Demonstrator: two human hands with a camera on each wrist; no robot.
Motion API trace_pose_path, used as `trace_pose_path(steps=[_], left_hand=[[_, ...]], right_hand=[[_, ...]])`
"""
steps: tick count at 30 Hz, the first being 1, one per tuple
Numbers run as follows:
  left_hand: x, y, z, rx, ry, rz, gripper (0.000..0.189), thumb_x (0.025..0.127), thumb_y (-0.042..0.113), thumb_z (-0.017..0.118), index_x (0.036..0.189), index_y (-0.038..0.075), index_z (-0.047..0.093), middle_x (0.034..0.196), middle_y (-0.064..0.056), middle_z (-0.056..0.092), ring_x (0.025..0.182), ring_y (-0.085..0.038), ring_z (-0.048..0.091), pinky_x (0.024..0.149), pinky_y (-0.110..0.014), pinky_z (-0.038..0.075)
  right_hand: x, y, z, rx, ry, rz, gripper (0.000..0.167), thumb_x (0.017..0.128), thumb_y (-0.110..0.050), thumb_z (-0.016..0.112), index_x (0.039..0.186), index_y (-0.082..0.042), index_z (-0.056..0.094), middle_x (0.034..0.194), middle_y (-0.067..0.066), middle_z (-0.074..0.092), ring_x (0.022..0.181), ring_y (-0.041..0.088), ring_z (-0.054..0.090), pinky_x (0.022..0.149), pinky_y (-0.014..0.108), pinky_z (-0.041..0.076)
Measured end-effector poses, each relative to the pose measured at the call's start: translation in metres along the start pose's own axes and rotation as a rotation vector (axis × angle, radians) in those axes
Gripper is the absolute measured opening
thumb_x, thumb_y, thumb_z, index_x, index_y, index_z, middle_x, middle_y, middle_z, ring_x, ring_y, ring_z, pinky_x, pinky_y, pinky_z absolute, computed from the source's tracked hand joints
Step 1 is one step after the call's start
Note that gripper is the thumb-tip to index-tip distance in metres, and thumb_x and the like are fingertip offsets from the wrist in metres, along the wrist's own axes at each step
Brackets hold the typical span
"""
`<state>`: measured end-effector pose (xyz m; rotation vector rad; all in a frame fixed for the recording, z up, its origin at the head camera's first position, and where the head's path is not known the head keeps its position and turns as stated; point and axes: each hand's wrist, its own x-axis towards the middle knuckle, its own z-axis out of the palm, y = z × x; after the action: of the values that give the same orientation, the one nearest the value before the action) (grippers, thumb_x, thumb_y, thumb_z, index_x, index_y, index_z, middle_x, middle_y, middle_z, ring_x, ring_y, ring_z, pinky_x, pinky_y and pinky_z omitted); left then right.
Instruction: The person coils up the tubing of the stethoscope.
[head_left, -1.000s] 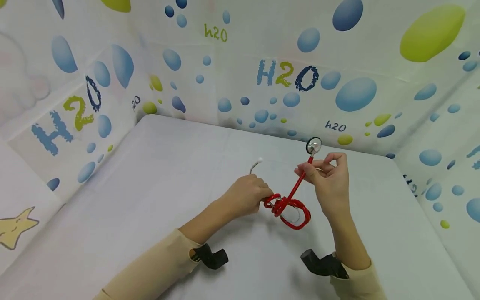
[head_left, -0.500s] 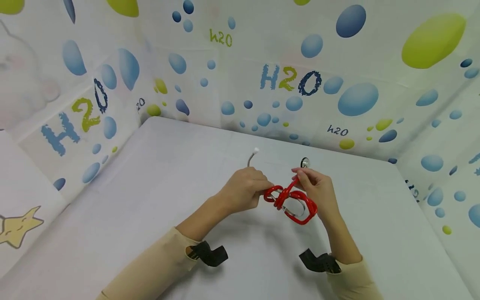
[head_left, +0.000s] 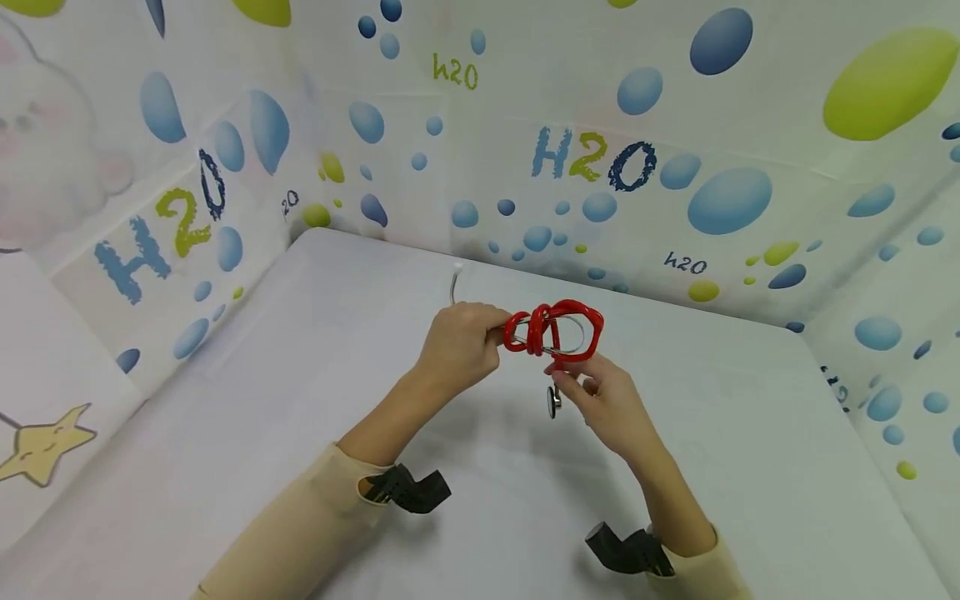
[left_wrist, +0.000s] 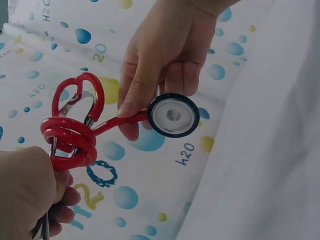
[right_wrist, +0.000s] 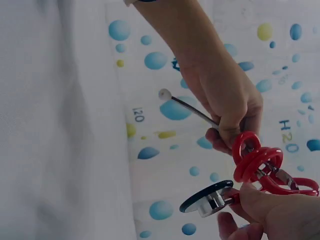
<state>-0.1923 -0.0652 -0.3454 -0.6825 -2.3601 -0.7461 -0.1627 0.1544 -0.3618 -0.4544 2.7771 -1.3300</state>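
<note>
A stethoscope (head_left: 537,329) with red tubing is held up over the table between both hands. Its tubing is wound in loops around the metal ear tubes. My left hand (head_left: 459,343) grips the ear tubes beside the coils; a white eartip (right_wrist: 165,94) sticks out beyond that fist. With thumb and fingertips, my right hand (head_left: 603,406) pinches the tubing close to the chest piece (left_wrist: 173,115). In the head view the chest piece hangs below the coil. The left wrist view shows its round silver face with a dark rim.
A white table surface (head_left: 360,333) lies under the hands. Behind it and at the sides hang white sheets (head_left: 495,100) printed with blue and green drops and H2O lettering. Black wrist-camera mounts (head_left: 408,489) sit at both cuffs.
The chest-piece end has swung from above the coil to below it, my right hand moving down and left with it. My left hand has moved up and left, raising the coil.
</note>
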Motion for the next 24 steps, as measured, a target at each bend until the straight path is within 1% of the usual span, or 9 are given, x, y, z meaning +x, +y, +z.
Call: trace_pose_path(steps=[1,4,8,10,13,16,18,21,24], left_hand=[[0.000,0.000,0.001,0.005,-0.008,-0.019,0.016,0.080,-0.002,0.063,0.084,0.008,0.075,0.075,-0.002,0.073,0.066,-0.017,0.066,0.065,-0.027,0.055],[-0.002,-0.001,0.003,0.028,-0.038,-0.070,0.014,0.081,0.000,0.063,0.083,0.008,0.074,0.074,-0.002,0.072,0.064,-0.016,0.065,0.063,-0.027,0.054],[-0.004,-0.001,0.005,0.045,-0.077,-0.127,0.014,0.080,0.000,0.063,0.079,0.009,0.073,0.069,-0.001,0.070,0.058,-0.014,0.058,0.057,-0.026,0.051],[-0.005,-0.002,0.006,0.045,-0.090,-0.149,0.013,0.080,0.000,0.063,0.078,0.009,0.072,0.068,-0.001,0.069,0.056,-0.013,0.055,0.055,-0.026,0.049],[-0.005,-0.003,0.008,0.042,-0.101,-0.178,0.014,0.081,0.000,0.063,0.079,0.009,0.073,0.067,-0.001,0.070,0.055,-0.013,0.054,0.053,-0.024,0.047],[-0.006,-0.003,0.010,0.032,-0.100,-0.199,0.014,0.081,0.000,0.062,0.081,0.009,0.074,0.068,-0.001,0.070,0.055,-0.012,0.054,0.051,-0.023,0.045],[-0.005,-0.004,0.011,0.023,-0.100,-0.216,0.015,0.081,0.000,0.062,0.082,0.009,0.074,0.069,-0.002,0.070,0.055,-0.013,0.053,0.050,-0.022,0.044],[-0.005,-0.003,0.013,0.013,-0.104,-0.235,0.016,0.081,0.001,0.061,0.084,0.009,0.074,0.071,-0.001,0.071,0.056,-0.013,0.054,0.050,-0.022,0.043],[-0.003,-0.002,0.014,0.012,-0.118,-0.244,0.016,0.082,0.002,0.060,0.085,0.009,0.074,0.072,-0.001,0.071,0.057,-0.013,0.055,0.052,-0.022,0.044]], right_hand=[[0.000,-0.001,0.002,0.020,-0.005,0.007,0.024,0.092,-0.026,0.060,0.114,-0.015,0.066,0.103,0.004,0.068,0.061,0.020,0.056,0.056,0.027,0.050],[0.000,-0.002,0.008,0.127,-0.021,0.051,0.029,0.092,-0.027,0.061,0.117,-0.012,0.062,0.098,0.007,0.070,0.055,0.021,0.056,0.056,0.029,0.051],[0.002,-0.004,0.019,0.315,-0.018,0.108,0.042,0.091,-0.025,0.063,0.125,-0.011,0.043,0.095,0.011,0.071,0.065,0.023,0.064,0.069,0.030,0.056],[0.002,-0.005,0.025,0.408,0.014,0.134,0.049,0.090,-0.023,0.064,0.126,-0.013,0.034,0.095,0.012,0.071,0.071,0.025,0.067,0.074,0.032,0.057],[0.002,-0.006,0.034,0.534,0.111,0.168,0.051,0.089,-0.022,0.065,0.124,-0.015,0.029,0.094,0.011,0.071,0.078,0.025,0.069,0.078,0.031,0.056],[0.001,-0.008,0.044,0.649,0.197,0.157,0.043,0.090,-0.019,0.064,0.117,-0.017,0.030,0.091,0.008,0.071,0.080,0.023,0.069,0.082,0.029,0.055],[0.000,-0.007,0.048,0.693,0.218,0.125,0.037,0.091,-0.017,0.061,0.117,-0.016,0.034,0.089,0.006,0.070,0.080,0.020,0.068,0.083,0.028,0.055],[-0.002,-0.003,0.049,0.672,0.231,0.055,0.026,0.093,-0.015,0.058,0.118,-0.013,0.050,0.090,0.003,0.069,0.083,0.019,0.068,0.081,0.027,0.055],[-0.004,0.000,0.049,0.640,0.220,0.013,0.026,0.094,-0.017,0.056,0.119,-0.010,0.060,0.095,0.002,0.069,0.090,0.017,0.068,0.082,0.026,0.055]])
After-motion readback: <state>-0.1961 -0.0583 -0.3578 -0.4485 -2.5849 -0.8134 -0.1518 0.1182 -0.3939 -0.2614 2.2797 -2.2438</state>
